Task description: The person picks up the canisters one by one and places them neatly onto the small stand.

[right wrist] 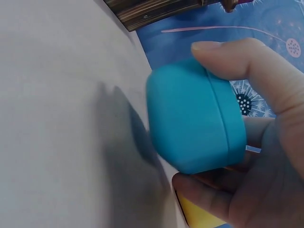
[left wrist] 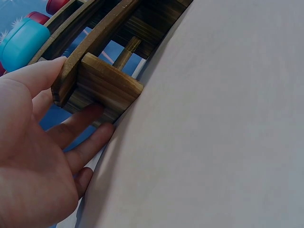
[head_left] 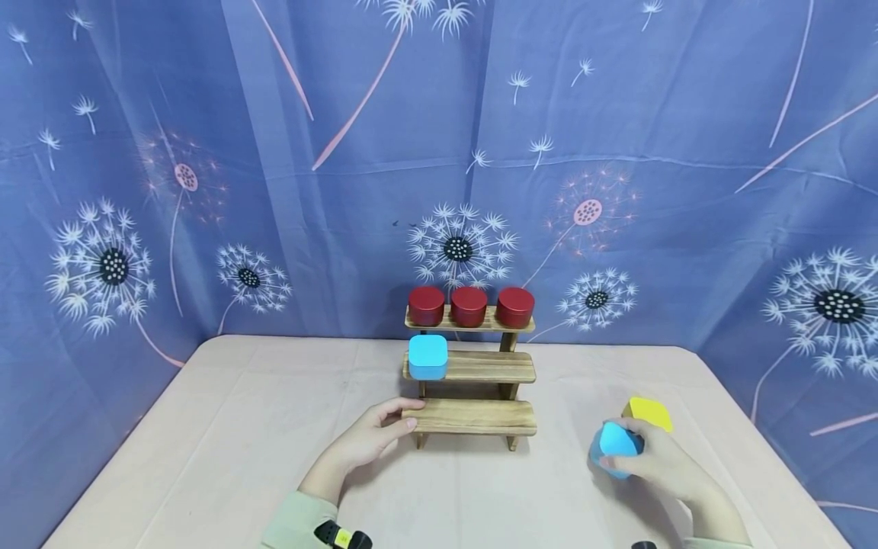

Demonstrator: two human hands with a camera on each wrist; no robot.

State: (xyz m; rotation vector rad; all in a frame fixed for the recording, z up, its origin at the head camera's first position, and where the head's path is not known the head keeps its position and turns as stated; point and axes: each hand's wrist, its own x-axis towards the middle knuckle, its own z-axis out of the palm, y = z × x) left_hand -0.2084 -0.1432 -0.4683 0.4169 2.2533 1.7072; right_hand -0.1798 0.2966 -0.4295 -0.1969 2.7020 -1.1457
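Observation:
My right hand (head_left: 661, 461) grips a light-blue rounded-square tin (head_left: 617, 446), tilted and a little above the table. In the right wrist view its lid seam shows on the blue tin (right wrist: 190, 118), with the thumb on one side and fingers on the other. My left hand (head_left: 373, 435) holds the left end of the lowest step of a wooden three-step stand (head_left: 473, 417), thumb and fingers around the board's end. Another blue tin (head_left: 428, 358) sits at the left of the middle step. Three round red tins (head_left: 469, 307) line the top step.
Beside the right hand, a yellow tin (head_left: 649, 412) stands on the pale tablecloth (head_left: 240, 427), partly hidden by that hand. A blue dandelion-print curtain (head_left: 343, 191) hangs behind the table and along both sides.

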